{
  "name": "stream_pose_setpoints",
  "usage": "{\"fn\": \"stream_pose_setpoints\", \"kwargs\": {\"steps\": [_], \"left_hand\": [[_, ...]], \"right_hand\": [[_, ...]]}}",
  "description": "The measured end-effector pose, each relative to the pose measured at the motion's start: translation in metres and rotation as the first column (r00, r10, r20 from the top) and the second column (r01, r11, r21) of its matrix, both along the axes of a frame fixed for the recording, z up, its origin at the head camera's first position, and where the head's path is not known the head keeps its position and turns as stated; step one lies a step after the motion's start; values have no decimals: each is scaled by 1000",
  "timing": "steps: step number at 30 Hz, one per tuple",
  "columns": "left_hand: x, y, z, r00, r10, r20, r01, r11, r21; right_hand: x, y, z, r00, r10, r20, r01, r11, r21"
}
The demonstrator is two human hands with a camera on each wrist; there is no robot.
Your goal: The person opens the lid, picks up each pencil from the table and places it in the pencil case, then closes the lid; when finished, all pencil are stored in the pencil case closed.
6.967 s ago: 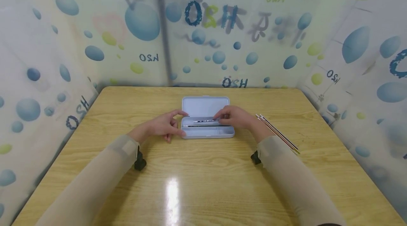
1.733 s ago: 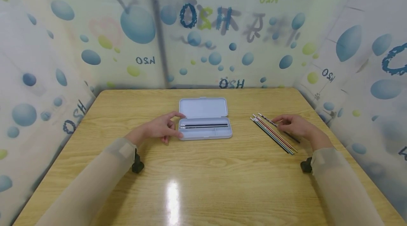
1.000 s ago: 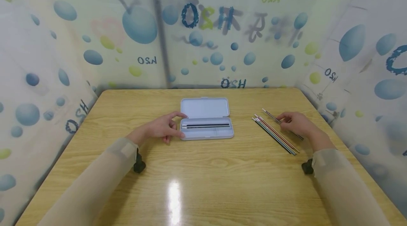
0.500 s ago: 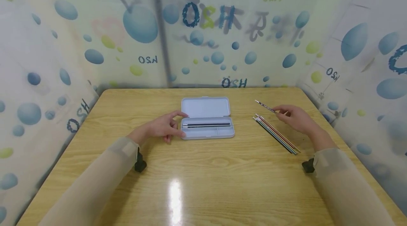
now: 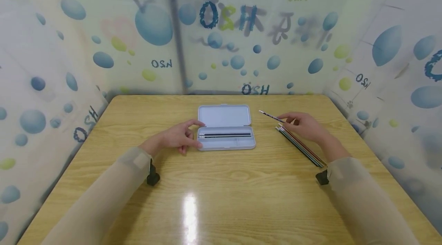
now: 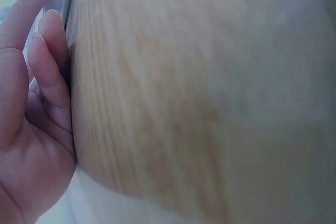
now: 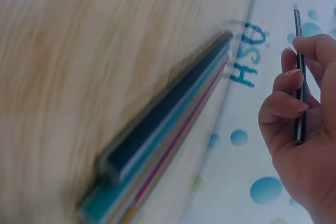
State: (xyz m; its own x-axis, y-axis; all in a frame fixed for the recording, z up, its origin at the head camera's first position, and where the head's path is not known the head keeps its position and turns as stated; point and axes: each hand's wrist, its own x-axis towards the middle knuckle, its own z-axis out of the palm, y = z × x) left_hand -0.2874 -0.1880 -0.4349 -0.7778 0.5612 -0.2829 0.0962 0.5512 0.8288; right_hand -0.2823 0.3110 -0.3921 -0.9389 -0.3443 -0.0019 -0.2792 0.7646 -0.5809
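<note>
A pale lilac pencil case [image 5: 226,143] lies with its lid [image 5: 223,115] raised, and two dark pencils [image 5: 226,135] rest in its long rear compartment. The left hand [image 5: 177,136] touches the case's left end, thumb at the front corner and index finger near the hinge side; its other fingers bend loosely beside the case. To the right, the right hand [image 5: 304,125] pinches a dark patterned pencil [image 5: 271,116] above the table, its white-tipped end pointing toward the case. In the right wrist view this pencil [image 7: 299,77] runs between thumb and fingers into the palm.
Several pencils [image 5: 298,145], black, green, red and yellowish, lie side by side on the table below the right hand. The wooden table [image 5: 241,191] has patterned curtains [image 5: 155,26] at its back and sides. Each wrist wears a small black camera [image 5: 152,176].
The right hand lifted the patterned pencil from beside the loose pencils and moved left with it. Earlier the right hand was at the case. The left hand stays at the case's left end.
</note>
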Motion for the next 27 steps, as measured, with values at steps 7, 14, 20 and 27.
{"fn": "stream_pose_setpoints", "kwargs": {"steps": [7,14,20,27], "left_hand": [[-2,0,-1,1000,-2,10,2,1000,13],[-1,0,0,1000,0,21,-1,1000,31],[0,0,2,1000,-4,11,4,1000,20],[1,1,3,1000,-5,12,5,1000,21]], "right_hand": [[-4,-23,-3,1000,22,14,-21,1000,-23],[-8,-44,-3,996,88,18,-88,996,-34],[-9,-63,-3,992,125,6,-125,992,-35],[-13,-85,-4,986,166,-5,-166,985,-52]]}}
